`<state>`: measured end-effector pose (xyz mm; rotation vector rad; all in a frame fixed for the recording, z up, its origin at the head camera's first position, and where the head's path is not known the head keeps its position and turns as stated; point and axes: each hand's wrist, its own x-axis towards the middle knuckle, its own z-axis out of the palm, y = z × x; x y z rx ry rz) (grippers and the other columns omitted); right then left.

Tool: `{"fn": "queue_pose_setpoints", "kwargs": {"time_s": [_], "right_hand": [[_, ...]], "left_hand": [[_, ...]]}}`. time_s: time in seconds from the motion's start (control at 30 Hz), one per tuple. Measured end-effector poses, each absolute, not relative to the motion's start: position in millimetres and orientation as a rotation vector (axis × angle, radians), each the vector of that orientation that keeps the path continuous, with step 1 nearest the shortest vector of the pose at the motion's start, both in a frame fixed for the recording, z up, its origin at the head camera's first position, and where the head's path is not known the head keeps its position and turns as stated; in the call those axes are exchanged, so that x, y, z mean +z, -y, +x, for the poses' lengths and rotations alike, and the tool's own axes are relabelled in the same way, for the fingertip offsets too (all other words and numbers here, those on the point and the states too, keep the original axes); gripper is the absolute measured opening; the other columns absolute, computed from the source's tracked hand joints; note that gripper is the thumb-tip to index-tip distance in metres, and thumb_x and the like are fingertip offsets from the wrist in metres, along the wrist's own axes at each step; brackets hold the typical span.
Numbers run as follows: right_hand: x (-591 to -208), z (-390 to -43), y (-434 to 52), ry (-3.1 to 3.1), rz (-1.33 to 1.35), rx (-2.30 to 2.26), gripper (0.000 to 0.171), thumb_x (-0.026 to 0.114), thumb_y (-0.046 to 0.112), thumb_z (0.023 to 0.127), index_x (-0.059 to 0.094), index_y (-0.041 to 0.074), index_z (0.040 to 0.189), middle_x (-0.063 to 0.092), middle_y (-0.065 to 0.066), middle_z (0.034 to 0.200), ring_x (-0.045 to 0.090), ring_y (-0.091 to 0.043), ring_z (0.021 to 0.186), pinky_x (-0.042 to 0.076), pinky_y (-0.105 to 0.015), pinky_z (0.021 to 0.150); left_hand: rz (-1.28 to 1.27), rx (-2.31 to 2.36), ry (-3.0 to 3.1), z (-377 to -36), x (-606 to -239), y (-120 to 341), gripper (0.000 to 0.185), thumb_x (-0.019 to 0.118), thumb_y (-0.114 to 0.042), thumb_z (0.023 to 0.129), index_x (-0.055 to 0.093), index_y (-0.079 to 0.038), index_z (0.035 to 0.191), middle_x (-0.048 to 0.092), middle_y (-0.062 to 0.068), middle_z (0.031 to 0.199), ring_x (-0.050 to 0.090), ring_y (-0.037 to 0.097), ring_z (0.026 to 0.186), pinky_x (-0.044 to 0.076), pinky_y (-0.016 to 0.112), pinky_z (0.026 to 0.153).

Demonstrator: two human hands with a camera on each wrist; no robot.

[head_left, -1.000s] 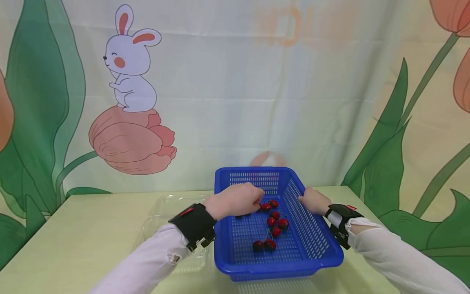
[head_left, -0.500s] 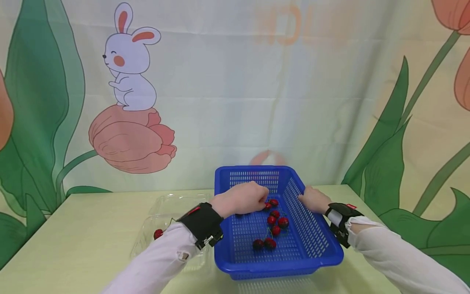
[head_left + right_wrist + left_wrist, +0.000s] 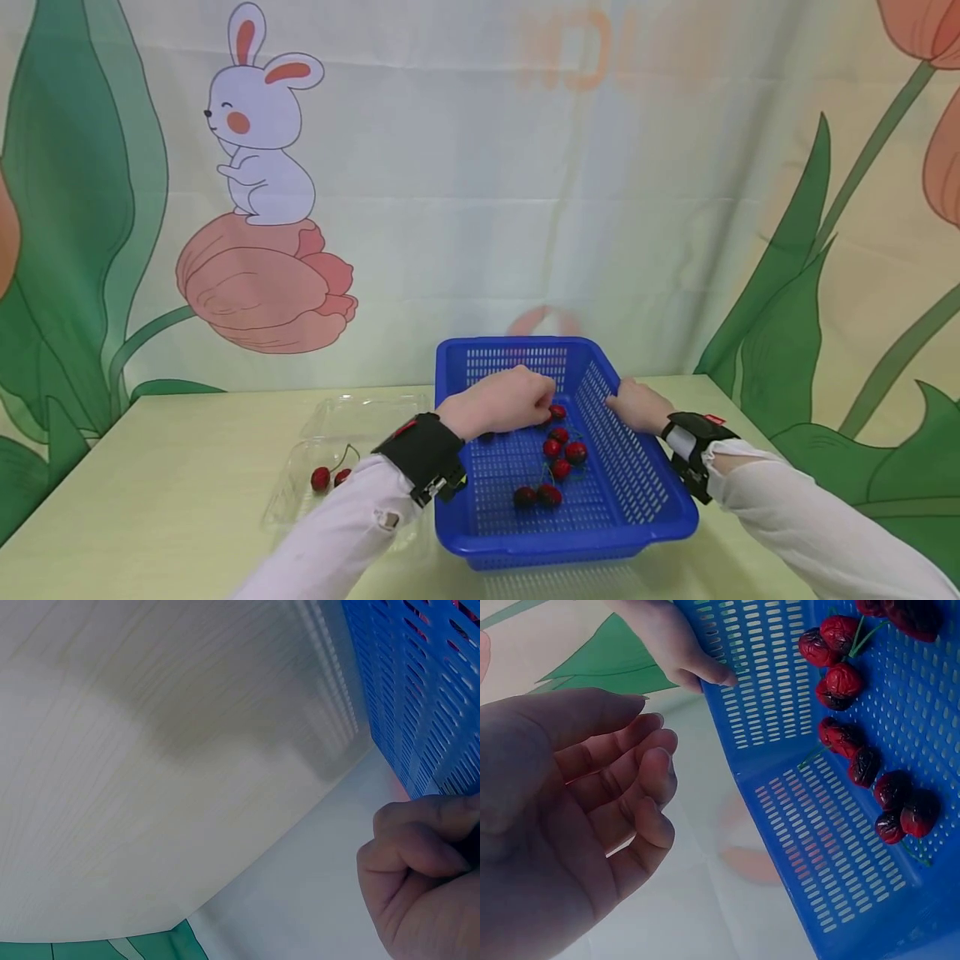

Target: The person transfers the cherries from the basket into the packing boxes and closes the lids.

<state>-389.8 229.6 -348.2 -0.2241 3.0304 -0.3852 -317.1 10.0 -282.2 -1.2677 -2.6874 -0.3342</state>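
Since the earlier frame the left hand point(image 3: 498, 404) has slid rightward over the blue basket point(image 3: 562, 545), loosely curled and holding nothing, so two cherries point(image 3: 320, 479) now show in the clear container point(image 3: 291, 493), while on my feed the right hand point(image 3: 641, 407) grips the basket's right rim, other cherries point(image 3: 575, 452) scattered inside. Pale tabletop point(image 3: 150, 492) runs left past the container and back to a tulip-printed curtain point(image 3: 420, 208), whose faint orange lettering point(image 3: 566, 62) I can't read.

A pale, grained table point(image 3: 150, 492) carries a clear plastic container point(image 3: 294, 492) and, beside it, a blue slotted basket point(image 3: 566, 542).
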Motion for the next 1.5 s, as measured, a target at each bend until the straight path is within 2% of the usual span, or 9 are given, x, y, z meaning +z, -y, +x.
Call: {"fn": "queue_pose_setpoints", "kwargs": {"time_s": [0.27,0.6,0.83,0.97,1.2,1.5], "right_hand": [[-352.6,-390.6,-230.2,-3.022,-0.197,-0.401,0.038,0.034,0.023,0.075,0.034,-0.009,0.095,0.042,-0.012,0.078,0.043,-0.019,0.063,0.034,-0.032,0.051],[-354.9,-392.0,-232.3,-3.017,-0.202,-0.414,0.038,0.034,0.023,0.074,0.034,-0.009,0.095,0.041,-0.01,0.074,0.042,-0.017,0.058,0.034,-0.03,0.048],[-348.7,-387.5,-230.7,-3.024,-0.278,-0.452,0.031,0.034,0.021,0.075,0.038,-0.007,0.088,0.04,-0.009,0.068,0.041,-0.017,0.054,0.031,-0.028,0.045],[-346.0,-385.9,-230.3,-3.031,-0.273,-0.446,0.035,0.034,0.021,0.075,0.035,-0.009,0.093,0.041,-0.01,0.073,0.041,-0.017,0.056,0.032,-0.029,0.047],[-346.0,-387.6,-230.8,-3.005,-0.237,-0.464,0.034,0.034,0.022,0.074,0.036,-0.007,0.091,0.041,-0.01,0.072,0.042,-0.017,0.057,0.033,-0.029,0.047],[-347.3,-387.1,-232.2,-3.011,-0.244,-0.485,0.025,0.034,0.021,0.074,0.04,-0.002,0.08,0.04,-0.007,0.062,0.041,-0.016,0.05,0.031,-0.027,0.042]], "left_hand": [[-1.241,-0.386,2.703,-323.1,-292.4,-15.6,0.013,0.045,-0.02,0.071,0.043,-0.016,0.059,0.038,-0.005,0.05,0.035,0.005,0.042,0.028,0.016,0.042],[-1.235,-0.448,2.707,-325.5,-299.5,-21.8,0.01,0.044,-0.019,0.071,0.043,-0.016,0.062,0.04,-0.006,0.052,0.036,0.004,0.043,0.029,0.016,0.043],[-1.232,-0.5,2.717,-327.6,-305.8,-24.4,0.009,0.044,-0.016,0.071,0.044,-0.015,0.062,0.04,-0.006,0.053,0.035,0.005,0.043,0.028,0.018,0.043],[-1.216,-0.509,2.731,-330.8,-309.5,-27.4,0.008,0.044,-0.015,0.071,0.044,-0.015,0.063,0.04,-0.005,0.053,0.035,0.006,0.042,0.028,0.018,0.042],[-1.179,-0.492,2.785,-336.4,-317.9,-31.7,0.009,0.043,-0.016,0.071,0.043,-0.016,0.063,0.041,-0.006,0.053,0.035,0.006,0.042,0.027,0.019,0.041],[-1.123,-0.417,2.87,-340.7,-331.7,-37.6,0.015,0.044,-0.017,0.07,0.041,-0.013,0.056,0.026,-0.002,0.045,0.023,0.009,0.037,0.022,0.02,0.038]]}}
